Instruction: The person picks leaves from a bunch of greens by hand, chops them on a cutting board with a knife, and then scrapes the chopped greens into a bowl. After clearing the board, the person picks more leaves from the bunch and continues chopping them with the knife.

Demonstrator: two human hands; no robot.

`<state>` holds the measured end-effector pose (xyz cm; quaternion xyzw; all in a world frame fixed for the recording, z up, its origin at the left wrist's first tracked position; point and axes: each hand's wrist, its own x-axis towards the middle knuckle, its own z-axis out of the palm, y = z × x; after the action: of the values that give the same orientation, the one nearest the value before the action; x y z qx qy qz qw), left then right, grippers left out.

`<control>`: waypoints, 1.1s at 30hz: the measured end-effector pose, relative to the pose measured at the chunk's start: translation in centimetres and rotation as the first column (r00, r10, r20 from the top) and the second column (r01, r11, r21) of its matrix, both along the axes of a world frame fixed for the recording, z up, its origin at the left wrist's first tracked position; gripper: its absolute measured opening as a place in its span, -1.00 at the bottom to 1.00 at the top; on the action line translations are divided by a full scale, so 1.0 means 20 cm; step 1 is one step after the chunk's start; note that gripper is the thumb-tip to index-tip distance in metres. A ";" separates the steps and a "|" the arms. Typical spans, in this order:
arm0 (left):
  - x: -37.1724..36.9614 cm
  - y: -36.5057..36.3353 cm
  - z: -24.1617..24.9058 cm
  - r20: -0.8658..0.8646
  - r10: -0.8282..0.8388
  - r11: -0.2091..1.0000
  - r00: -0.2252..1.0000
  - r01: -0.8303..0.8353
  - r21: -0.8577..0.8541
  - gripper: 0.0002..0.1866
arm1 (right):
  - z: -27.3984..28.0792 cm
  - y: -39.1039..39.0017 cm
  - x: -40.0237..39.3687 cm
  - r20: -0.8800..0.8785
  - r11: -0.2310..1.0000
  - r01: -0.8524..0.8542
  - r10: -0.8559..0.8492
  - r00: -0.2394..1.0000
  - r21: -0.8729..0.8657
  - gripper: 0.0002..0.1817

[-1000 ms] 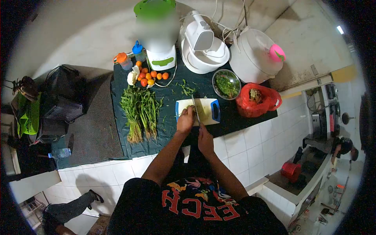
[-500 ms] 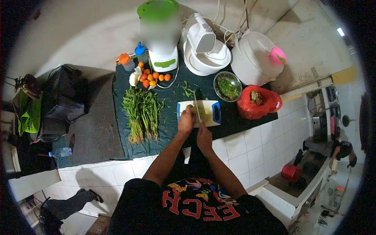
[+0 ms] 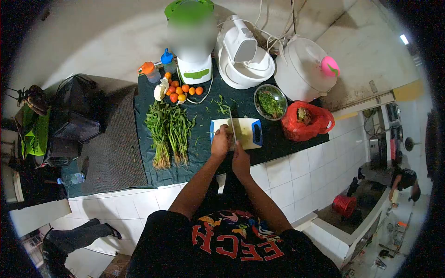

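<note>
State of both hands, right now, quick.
Left hand: curled over the cutting board; what, if anything, it grips cannot be told.
Right hand: closed, holding the knife.

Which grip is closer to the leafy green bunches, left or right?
Left. The left grip is at the cutting board, right of the leafy green bunches; the right grip, holding the knife, is farther to their right.
</note>
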<state>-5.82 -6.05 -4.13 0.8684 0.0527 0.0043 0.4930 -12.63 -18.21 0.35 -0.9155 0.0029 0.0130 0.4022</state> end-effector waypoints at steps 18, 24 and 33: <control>-0.06 0.02 0.08 0.034 -0.049 0.995 0.998 0.046 0.085 -0.71 | 0.02 0.02 0.03 -0.115 1.000 0.018 -0.017 0.993 0.009 -0.57; -0.07 0.05 0.13 0.000 -0.093 0.984 0.996 0.091 0.154 -0.67 | -0.09 0.00 0.10 0.146 0.999 -0.051 0.051 0.988 -0.009 -0.55; -0.06 0.32 0.09 0.246 -0.265 0.884 0.932 0.133 0.448 -0.77 | 0.01 -0.20 -0.19 0.064 0.980 -0.200 0.201 0.978 -0.011 -0.57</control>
<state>-7.08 0.42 -2.27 0.9444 -0.1156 0.0965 0.2922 -16.41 -22.18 0.59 -0.9120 -0.1023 0.0237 0.3964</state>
